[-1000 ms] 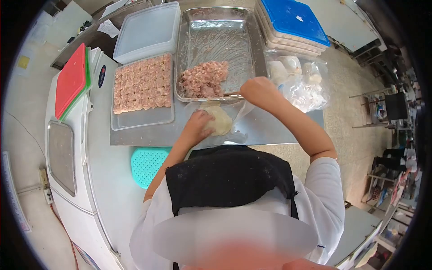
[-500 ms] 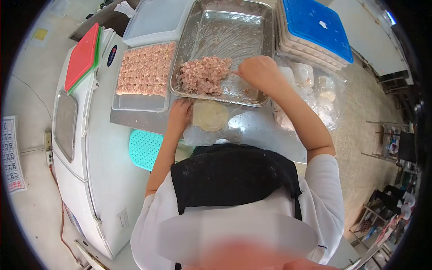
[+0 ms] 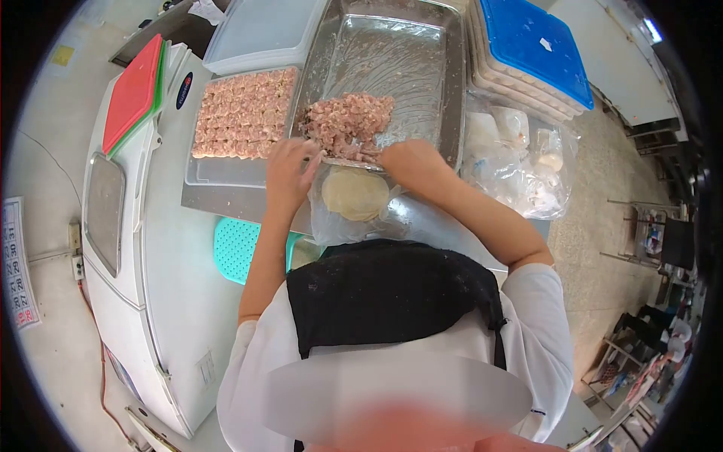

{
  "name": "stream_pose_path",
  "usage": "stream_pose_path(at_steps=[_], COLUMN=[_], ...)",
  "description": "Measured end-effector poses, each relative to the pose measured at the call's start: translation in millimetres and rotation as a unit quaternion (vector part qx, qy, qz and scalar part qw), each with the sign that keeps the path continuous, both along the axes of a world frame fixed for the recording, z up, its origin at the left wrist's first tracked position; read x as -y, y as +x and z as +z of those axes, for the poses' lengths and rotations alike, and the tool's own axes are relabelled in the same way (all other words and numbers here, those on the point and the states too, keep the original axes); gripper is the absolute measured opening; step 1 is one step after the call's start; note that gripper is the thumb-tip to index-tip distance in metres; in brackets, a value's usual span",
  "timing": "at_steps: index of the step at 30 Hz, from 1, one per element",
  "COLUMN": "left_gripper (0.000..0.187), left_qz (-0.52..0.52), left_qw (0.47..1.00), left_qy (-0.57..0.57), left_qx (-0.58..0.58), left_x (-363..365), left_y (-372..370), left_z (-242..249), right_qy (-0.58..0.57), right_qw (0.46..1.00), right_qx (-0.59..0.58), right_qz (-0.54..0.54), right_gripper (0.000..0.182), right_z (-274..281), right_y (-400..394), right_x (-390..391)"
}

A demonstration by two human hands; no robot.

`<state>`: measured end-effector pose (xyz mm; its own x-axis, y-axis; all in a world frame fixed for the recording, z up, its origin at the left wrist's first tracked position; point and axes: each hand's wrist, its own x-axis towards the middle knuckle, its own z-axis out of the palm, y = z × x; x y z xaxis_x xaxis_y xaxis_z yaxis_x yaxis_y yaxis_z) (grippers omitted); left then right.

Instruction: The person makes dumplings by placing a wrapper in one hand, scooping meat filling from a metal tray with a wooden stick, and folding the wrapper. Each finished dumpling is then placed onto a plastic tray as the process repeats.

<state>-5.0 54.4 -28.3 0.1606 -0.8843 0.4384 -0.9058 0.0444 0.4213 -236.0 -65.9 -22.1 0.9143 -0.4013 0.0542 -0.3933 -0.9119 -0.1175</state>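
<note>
My left hand (image 3: 289,172) is at the front left corner of a metal tray (image 3: 452,90), its fingers curled; a pale edge shows at the fingertips, too small to name. My right hand (image 3: 413,164) is closed in a fist over the tray's front rim, against the lower right of a mound of minced meat (image 3: 350,120). Whatever the fist holds is hidden. Just in front of the tray, between my hands, a stack of round pale-yellow dough wrappers (image 3: 354,194) lies on a clear plastic bag (image 3: 324,222).
Left of the tray stands a clear plastic box (image 3: 226,175) with rows of meat-filled dumplings (image 3: 245,113). A translucent lidded container (image 3: 260,34) is behind it. Stacked boxes under a blue lid (image 3: 535,49) and bagged white packs (image 3: 527,166) stand right. A turquoise perforated basket (image 3: 237,248) sits lower left.
My left hand has lifted from beside the wrappers, up and slightly left to the tray corner. My right hand has come down from inside the tray to its front rim, beside the meat.
</note>
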Motion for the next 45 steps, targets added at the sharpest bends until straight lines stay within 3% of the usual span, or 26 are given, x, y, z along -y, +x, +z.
stream_pose_path(at_steps=[2, 4, 5, 9, 10, 12, 14, 17, 18, 19, 21, 23, 25, 26, 28, 29, 31, 32, 34, 35, 37, 38, 40, 43, 44, 45], left_gripper=[0.020, 0.026, 0.026, 0.038, 0.038, 0.041, 0.038, 0.033, 0.030, 0.027, 0.023, 0.020, 0.017, 0.017, 0.015, 0.015, 0.017, 0.017, 0.018, 0.018, 0.022, 0.022, 0.028, 0.033, 0.033, 0.033], left_qz=[-0.053, -0.068, -0.071, -0.318, -0.321, -0.360, -0.354, -0.359, -0.353, -0.347, -0.350, -0.347, -0.394, -0.393, -0.330, -0.332, -0.197, -0.195, -0.138, -0.135, -0.208, -0.207, -0.326, -0.341, -0.346, -0.322], left_qw=[0.998, 0.995, 0.994, 0.943, 0.942, 0.929, 0.932, 0.919, 0.916, 0.905, 0.903, 0.902, 0.913, 0.914, 0.917, 0.917, 0.885, 0.885, 0.877, 0.876, 0.957, 0.957, 0.942, 0.931, 0.929, 0.936], left_qy=[-0.004, -0.047, -0.049, 0.078, 0.075, 0.085, 0.070, 0.159, 0.146, 0.132, 0.125, 0.122, 0.086, 0.086, 0.128, 0.130, 0.215, 0.214, 0.150, 0.150, 0.002, 0.002, 0.081, 0.082, 0.084, 0.088], left_qx=[0.030, 0.064, 0.062, -0.058, -0.059, -0.035, -0.030, -0.035, -0.122, -0.206, -0.215, -0.227, -0.061, -0.061, -0.182, -0.181, -0.363, -0.365, -0.435, -0.437, -0.201, -0.203, 0.014, -0.098, -0.101, -0.110], left_x=[7, 12, 9, -19, -20, -24, -19, -13, -13, -12, -12, -12, -10, -10, -10, -13, -13, -12, -11, -12, -13, -15, -20, -28, -28, -26], left_y=[-1, -3, -7, -35, -42, -49, -42, -29, -23, -18, -11, -10, -8, -7, -8, -6, -4, -1, 7, 4, -3, -4, -5, 2, 2, 1], left_z=[2, 5, 3, -52, -56, -64, -68, -71, -76, -75, -66, -62, -63, -66, -70, -67, -35, -31, -26, -24, -20, -33, -63, -66, -67, -67], right_qy=[-0.005, 0.015, 0.003, 0.042, 0.040, 0.251, 0.208, 0.099, 0.031, 0.030, 0.086, 0.097, 0.110, 0.064, 0.018, 0.056, 0.148, 0.147, 0.331, 0.333, 0.373, 0.374, 0.343, 0.188, 0.189, 0.125], right_qw=[1.000, 0.995, 0.994, 0.998, 0.998, 0.956, 0.965, 0.981, 0.983, 0.982, 0.986, 0.984, 0.982, 0.986, 0.987, 0.986, 0.977, 0.978, 0.916, 0.916, 0.880, 0.881, 0.883, 0.949, 0.948, 0.964], right_qx=[0.010, -0.078, -0.086, -0.019, -0.021, 0.037, 0.005, -0.080, -0.132, -0.131, -0.022, -0.033, -0.042, -0.069, -0.096, -0.080, -0.026, -0.028, 0.113, 0.110, 0.169, 0.166, 0.179, 0.059, 0.057, -0.040], right_qz=[0.011, -0.058, -0.073, -0.051, -0.054, -0.147, -0.160, -0.148, -0.126, -0.130, -0.144, -0.148, -0.147, -0.137, -0.129, -0.134, -0.151, -0.148, -0.199, -0.198, -0.240, -0.240, -0.268, -0.245, -0.251, -0.229], right_gripper=[0.013, 0.012, 0.015, 0.018, 0.018, 0.025, 0.028, 0.032, 0.034, 0.034, 0.035, 0.035, 0.034, 0.030, 0.027, 0.029, 0.030, 0.030, 0.031, 0.031, 0.032, 0.032, 0.033, 0.035, 0.035, 0.036], right_z=[26, 54, 43, -8, -5, 5, 32, 29, 21, 13, 11, 31, 40, 39, 31, 17, 8, 7, 6, 5, 15, 20, 32, 51, 51, 50], right_y=[-10, -10, -10, 11, 11, 3, -3, 1, 2, 3, 4, 0, 5, 10, 16, 18, 11, 5, -4, -6, -7, -6, -4, -3, -1, 1], right_x=[9, 23, 29, -11, -8, 1, 8, 3, -2, -8, -16, -9, -4, -1, -4, -14, -12, -10, -11, -11, -11, -11, -11, -2, 0, 4])
